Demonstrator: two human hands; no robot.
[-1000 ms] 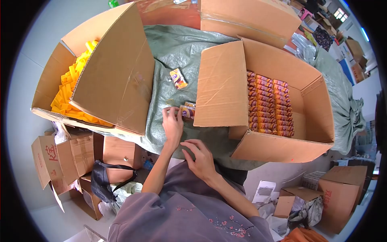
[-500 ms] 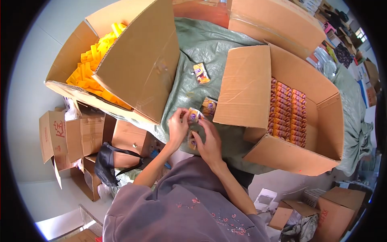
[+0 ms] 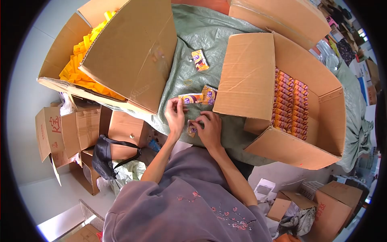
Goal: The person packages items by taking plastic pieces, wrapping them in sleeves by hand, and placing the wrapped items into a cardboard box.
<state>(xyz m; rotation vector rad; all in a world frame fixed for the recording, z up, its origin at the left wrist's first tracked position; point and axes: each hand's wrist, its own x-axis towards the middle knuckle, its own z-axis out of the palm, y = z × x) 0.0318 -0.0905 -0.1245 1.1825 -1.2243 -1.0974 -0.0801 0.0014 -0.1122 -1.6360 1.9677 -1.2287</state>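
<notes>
My left hand (image 3: 175, 115) has its fingers pinched at the left end of a flat orange, white and purple printed packet (image 3: 191, 98). That packet lies slanted over the green woven sheet, its right end against another printed packet (image 3: 209, 95). My right hand (image 3: 209, 128) is curled, with thumb and fingertips closed at a smaller packet (image 3: 192, 129) in front of me; the fingers partly cover it. Farther back on the sheet lies one more orange and purple packet (image 3: 199, 60). A thin yellow rubber band (image 3: 188, 82) is between them.
To the right stands an open carton (image 3: 246, 74) holding rows of orange wrapped rolls (image 3: 291, 105). At the left, a tall open carton (image 3: 133, 56) holds many yellow strips (image 3: 80, 68). Green woven sheeting (image 3: 201, 34) covers the surface. More boxes and a black bag (image 3: 105, 157) lie below.
Both hands held one packet together; now they are apart. My left hand has moved the packet flatter beside the other one. My right hand has come down to the smaller packet.
</notes>
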